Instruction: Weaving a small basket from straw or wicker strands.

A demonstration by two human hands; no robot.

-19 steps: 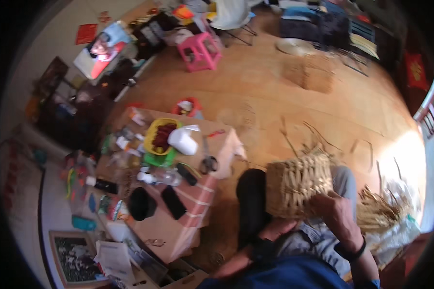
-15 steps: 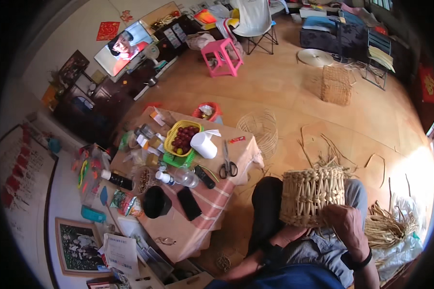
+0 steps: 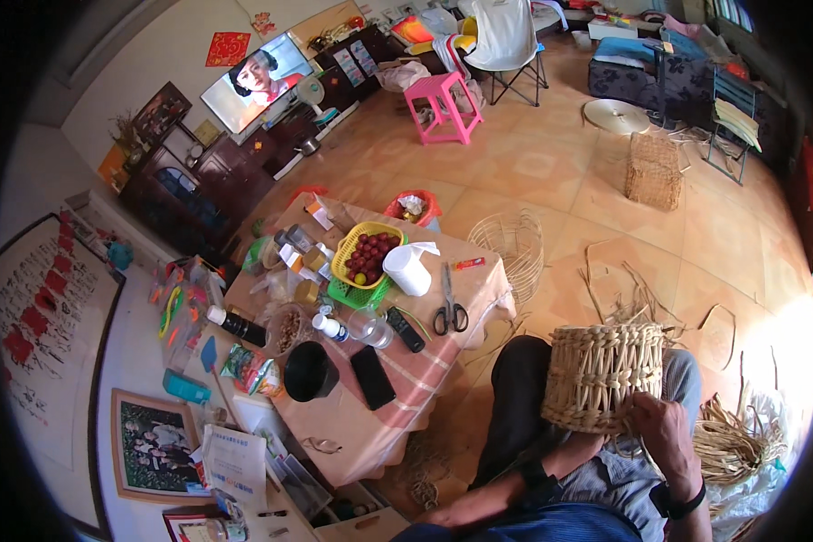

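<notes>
A woven straw basket (image 3: 602, 378) rests on its side across my lap, between my knees. My left hand (image 3: 580, 449) reaches to its near lower edge, and its fingers are hidden behind the weave. At the lower right edge my right hand (image 3: 663, 435) is closed, thumb and fingers pinched together against the rim. A thin straw strand (image 3: 639, 444) hangs beside these fingers and seems to run into the pinch. Loose straw ends stick out past the far side of the basket.
On my left stands a cloth-covered table (image 3: 435, 384) with scissors (image 3: 449, 312), a paper roll (image 3: 408, 271), a fruit basket (image 3: 367, 256) and a black phone (image 3: 372, 378). A straw bundle (image 3: 730, 443) lies on plastic at my right. A wire-like frame (image 3: 513, 253) stands ahead on the floor.
The whole view has shifted, so the surroundings sit farther right in the picture. My right hand stays at the basket's lower right edge, its fingers now more plainly pinched. The basket stays on my lap.
</notes>
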